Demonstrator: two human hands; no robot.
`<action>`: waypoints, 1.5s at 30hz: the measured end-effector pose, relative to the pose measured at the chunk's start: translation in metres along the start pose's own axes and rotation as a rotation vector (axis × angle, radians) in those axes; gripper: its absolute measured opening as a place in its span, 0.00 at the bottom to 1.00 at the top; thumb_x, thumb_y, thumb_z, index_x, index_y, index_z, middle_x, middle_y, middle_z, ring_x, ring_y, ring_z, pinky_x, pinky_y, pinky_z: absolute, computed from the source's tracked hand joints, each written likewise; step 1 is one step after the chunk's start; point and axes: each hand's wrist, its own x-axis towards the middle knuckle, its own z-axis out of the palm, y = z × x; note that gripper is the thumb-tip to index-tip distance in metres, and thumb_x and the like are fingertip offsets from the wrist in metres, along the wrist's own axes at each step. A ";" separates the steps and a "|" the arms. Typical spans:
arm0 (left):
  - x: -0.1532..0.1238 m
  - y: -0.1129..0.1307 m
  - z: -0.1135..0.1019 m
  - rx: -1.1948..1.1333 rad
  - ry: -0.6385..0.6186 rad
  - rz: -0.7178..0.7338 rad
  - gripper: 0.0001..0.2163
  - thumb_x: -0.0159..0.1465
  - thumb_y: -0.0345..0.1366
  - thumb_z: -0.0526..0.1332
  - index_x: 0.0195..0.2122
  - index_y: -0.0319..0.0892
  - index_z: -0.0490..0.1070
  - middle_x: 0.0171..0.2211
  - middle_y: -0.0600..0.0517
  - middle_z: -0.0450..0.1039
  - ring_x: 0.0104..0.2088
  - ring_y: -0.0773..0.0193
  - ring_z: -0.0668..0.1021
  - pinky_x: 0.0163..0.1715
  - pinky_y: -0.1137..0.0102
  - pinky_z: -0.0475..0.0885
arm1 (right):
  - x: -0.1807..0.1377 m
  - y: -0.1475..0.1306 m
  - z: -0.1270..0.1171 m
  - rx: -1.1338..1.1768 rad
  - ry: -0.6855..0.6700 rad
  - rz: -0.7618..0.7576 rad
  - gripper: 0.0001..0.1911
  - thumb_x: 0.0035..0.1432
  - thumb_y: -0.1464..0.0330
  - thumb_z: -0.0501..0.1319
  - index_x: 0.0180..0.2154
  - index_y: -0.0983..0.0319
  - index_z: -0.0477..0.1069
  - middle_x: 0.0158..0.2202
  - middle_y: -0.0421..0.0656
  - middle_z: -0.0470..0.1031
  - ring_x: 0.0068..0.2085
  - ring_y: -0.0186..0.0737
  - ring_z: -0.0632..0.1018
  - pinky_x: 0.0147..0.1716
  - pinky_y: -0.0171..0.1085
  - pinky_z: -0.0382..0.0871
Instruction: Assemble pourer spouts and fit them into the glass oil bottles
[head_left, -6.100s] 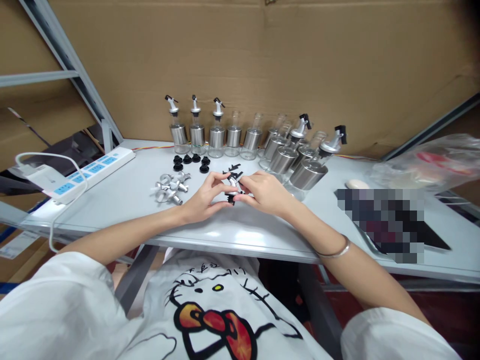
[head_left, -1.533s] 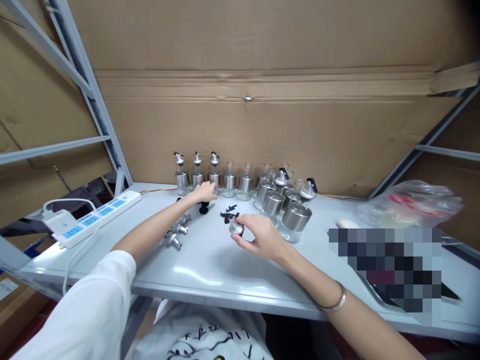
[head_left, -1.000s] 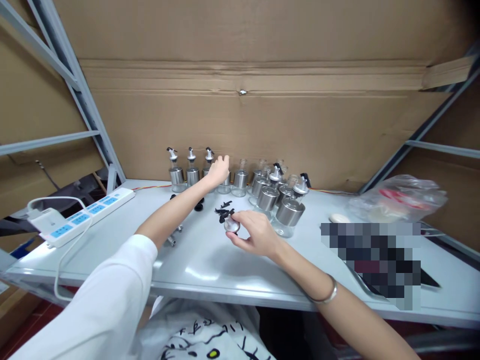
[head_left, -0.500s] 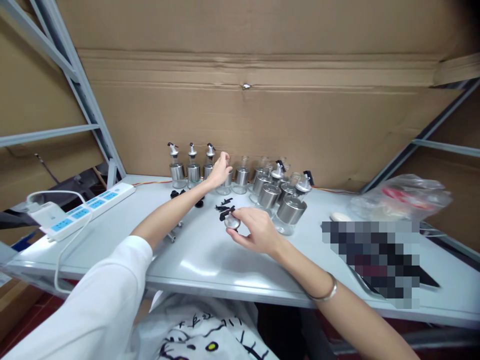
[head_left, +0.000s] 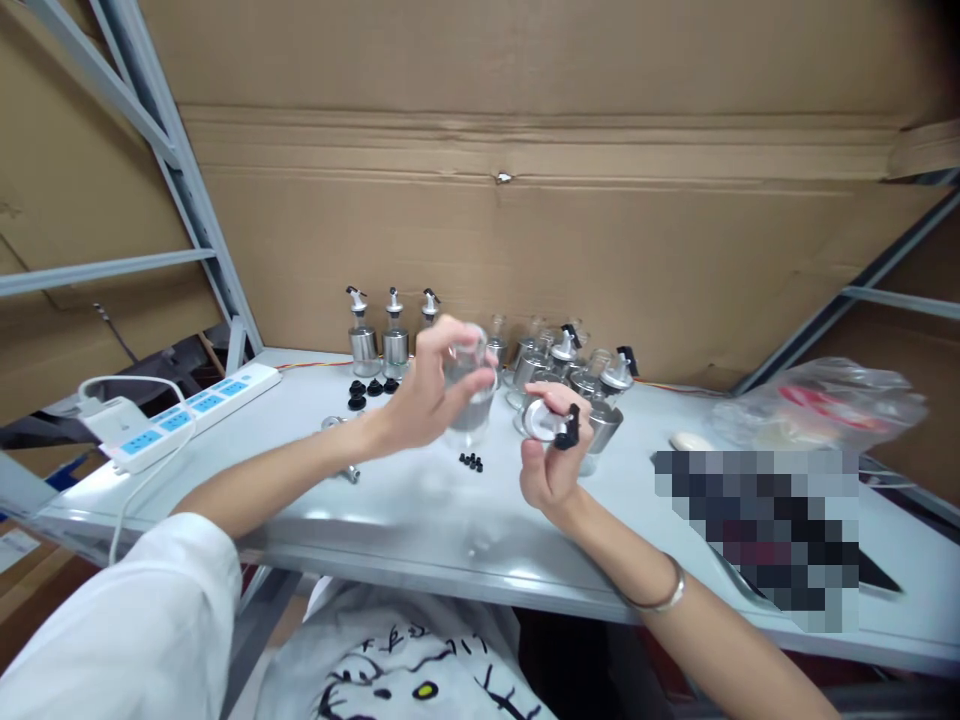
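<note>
My left hand (head_left: 431, 395) is closed round the neck of a glass oil bottle (head_left: 474, 415) with a steel band; the bottle is blurred and raised in front of me. My right hand (head_left: 553, 478) holds a silver pourer top (head_left: 539, 421) with a black lever (head_left: 568, 428), its round side turned toward the bottle but apart from it. Below the hands lie several small black caps (head_left: 472, 462) on the table. Black stoppers (head_left: 357, 403) and metal spouts (head_left: 350, 472) sit left, the latter partly behind my left forearm.
Capped oil bottles (head_left: 396, 345) stand at the back left. More bottles (head_left: 604, 425), some with pourer tops, crowd behind my right hand. A power strip (head_left: 202, 410) lies left; a plastic bag (head_left: 832, 405) and a white mouse (head_left: 691, 441) are right. Cardboard (head_left: 525, 240) closes the back.
My left hand has taken the bottle from the back row and brought it nearer. My right hand has moved right and turned the pourer top over.
</note>
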 end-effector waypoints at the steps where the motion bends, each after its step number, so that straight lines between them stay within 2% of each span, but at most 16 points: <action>1: -0.008 0.014 0.000 -0.094 -0.064 -0.027 0.19 0.68 0.30 0.55 0.55 0.53 0.49 0.43 0.54 0.58 0.38 0.70 0.75 0.38 0.69 0.75 | 0.001 -0.002 -0.001 -0.007 -0.007 -0.009 0.21 0.65 0.62 0.50 0.58 0.56 0.57 0.46 0.49 0.67 0.47 0.49 0.70 0.47 0.52 0.66; 3: -0.024 0.037 -0.001 -0.233 -0.150 -0.124 0.21 0.68 0.29 0.54 0.57 0.53 0.47 0.43 0.52 0.58 0.39 0.69 0.76 0.37 0.70 0.76 | 0.003 -0.006 -0.003 -0.010 -0.021 -0.009 0.21 0.65 0.62 0.51 0.58 0.57 0.59 0.46 0.48 0.66 0.47 0.49 0.70 0.46 0.50 0.66; 5: -0.039 0.048 -0.002 -0.296 -0.184 -0.192 0.23 0.68 0.29 0.54 0.59 0.55 0.46 0.44 0.52 0.59 0.41 0.68 0.76 0.38 0.69 0.77 | 0.005 -0.010 -0.006 0.015 -0.041 0.014 0.22 0.65 0.61 0.51 0.59 0.57 0.61 0.45 0.48 0.66 0.47 0.48 0.70 0.46 0.48 0.66; 10: -0.057 0.049 -0.004 -0.332 -0.220 -0.214 0.27 0.66 0.27 0.57 0.60 0.54 0.45 0.40 0.52 0.65 0.41 0.66 0.76 0.41 0.67 0.76 | 0.009 -0.018 -0.006 0.137 -0.117 0.098 0.22 0.65 0.58 0.53 0.59 0.54 0.64 0.41 0.46 0.69 0.43 0.46 0.71 0.43 0.46 0.67; 14: -0.062 0.045 -0.004 -0.405 -0.184 -0.252 0.27 0.67 0.27 0.56 0.60 0.54 0.45 0.40 0.51 0.66 0.41 0.66 0.76 0.40 0.68 0.76 | 0.019 -0.027 -0.002 0.357 -0.282 0.320 0.21 0.64 0.55 0.54 0.55 0.54 0.69 0.39 0.46 0.72 0.41 0.44 0.73 0.42 0.45 0.69; 17: -0.068 0.043 -0.003 -0.445 -0.205 -0.242 0.27 0.67 0.27 0.56 0.60 0.55 0.44 0.45 0.50 0.65 0.42 0.67 0.77 0.41 0.68 0.76 | 0.030 -0.036 0.000 0.623 -0.498 0.552 0.25 0.64 0.49 0.49 0.56 0.54 0.67 0.41 0.45 0.72 0.31 0.37 0.71 0.32 0.39 0.71; 19: -0.072 0.042 -0.002 -0.461 -0.191 -0.236 0.27 0.67 0.27 0.56 0.60 0.56 0.44 0.47 0.49 0.64 0.41 0.67 0.77 0.41 0.68 0.76 | 0.035 -0.039 0.002 0.769 -0.619 0.642 0.26 0.63 0.47 0.49 0.55 0.53 0.68 0.44 0.45 0.70 0.29 0.33 0.69 0.26 0.35 0.69; 23: -0.080 0.040 -0.002 -0.538 -0.123 -0.341 0.25 0.66 0.31 0.59 0.56 0.57 0.45 0.51 0.48 0.64 0.41 0.66 0.78 0.40 0.68 0.76 | 0.033 -0.036 0.010 0.881 -0.664 0.734 0.23 0.62 0.49 0.54 0.52 0.54 0.70 0.45 0.45 0.68 0.31 0.32 0.68 0.25 0.32 0.67; 27: -0.084 0.034 -0.003 -0.730 -0.098 -0.581 0.36 0.54 0.45 0.70 0.54 0.59 0.45 0.59 0.44 0.56 0.39 0.63 0.80 0.39 0.65 0.77 | 0.026 -0.027 0.018 0.966 -0.688 0.806 0.27 0.61 0.47 0.52 0.51 0.57 0.69 0.40 0.44 0.70 0.27 0.31 0.67 0.20 0.30 0.64; 31: -0.094 0.023 -0.004 -0.811 -0.196 -0.655 0.45 0.44 0.50 0.74 0.55 0.60 0.44 0.64 0.39 0.45 0.45 0.55 0.79 0.41 0.60 0.76 | 0.022 -0.022 0.018 0.958 -0.686 0.830 0.28 0.62 0.46 0.51 0.52 0.59 0.67 0.42 0.47 0.72 0.33 0.36 0.73 0.21 0.31 0.65; 33: -0.103 0.019 -0.003 -0.740 -0.203 -0.659 0.50 0.40 0.48 0.76 0.57 0.59 0.42 0.65 0.37 0.42 0.50 0.49 0.76 0.44 0.57 0.75 | 0.022 -0.023 0.017 0.911 -0.677 0.820 0.29 0.61 0.46 0.50 0.52 0.59 0.67 0.42 0.47 0.73 0.36 0.38 0.74 0.26 0.33 0.69; 36: -0.118 0.018 0.002 -0.581 -0.182 -0.606 0.60 0.35 0.44 0.78 0.62 0.59 0.35 0.66 0.35 0.37 0.60 0.41 0.66 0.51 0.53 0.70 | 0.022 -0.026 0.015 0.855 -0.680 0.774 0.30 0.61 0.44 0.48 0.52 0.58 0.67 0.43 0.47 0.73 0.36 0.38 0.74 0.31 0.36 0.72; 38: -0.125 0.019 0.004 -0.509 -0.211 -0.539 0.65 0.34 0.42 0.79 0.64 0.60 0.31 0.66 0.36 0.37 0.63 0.38 0.60 0.54 0.50 0.68 | 0.022 -0.028 0.014 0.841 -0.683 0.747 0.29 0.62 0.45 0.47 0.53 0.58 0.66 0.44 0.46 0.73 0.34 0.37 0.74 0.32 0.37 0.72; 40: -0.127 0.019 0.005 -0.468 -0.274 -0.480 0.67 0.33 0.40 0.79 0.64 0.62 0.27 0.66 0.37 0.37 0.63 0.38 0.59 0.55 0.50 0.67 | 0.023 -0.029 0.011 0.827 -0.688 0.733 0.28 0.63 0.47 0.48 0.54 0.57 0.65 0.44 0.46 0.73 0.33 0.36 0.74 0.32 0.37 0.72; 42: -0.128 0.017 0.004 -0.443 -0.307 -0.422 0.67 0.35 0.40 0.79 0.64 0.62 0.26 0.66 0.37 0.37 0.62 0.40 0.63 0.54 0.51 0.68 | 0.025 -0.030 0.007 0.805 -0.696 0.713 0.27 0.64 0.48 0.48 0.54 0.57 0.65 0.45 0.46 0.73 0.35 0.36 0.75 0.36 0.37 0.73; 45: -0.126 0.014 0.002 -0.381 -0.214 -0.271 0.59 0.42 0.39 0.77 0.64 0.61 0.32 0.64 0.39 0.44 0.58 0.46 0.67 0.52 0.55 0.70 | 0.030 -0.030 0.001 0.717 -0.724 0.633 0.26 0.64 0.48 0.49 0.53 0.59 0.66 0.47 0.47 0.73 0.43 0.40 0.76 0.45 0.40 0.71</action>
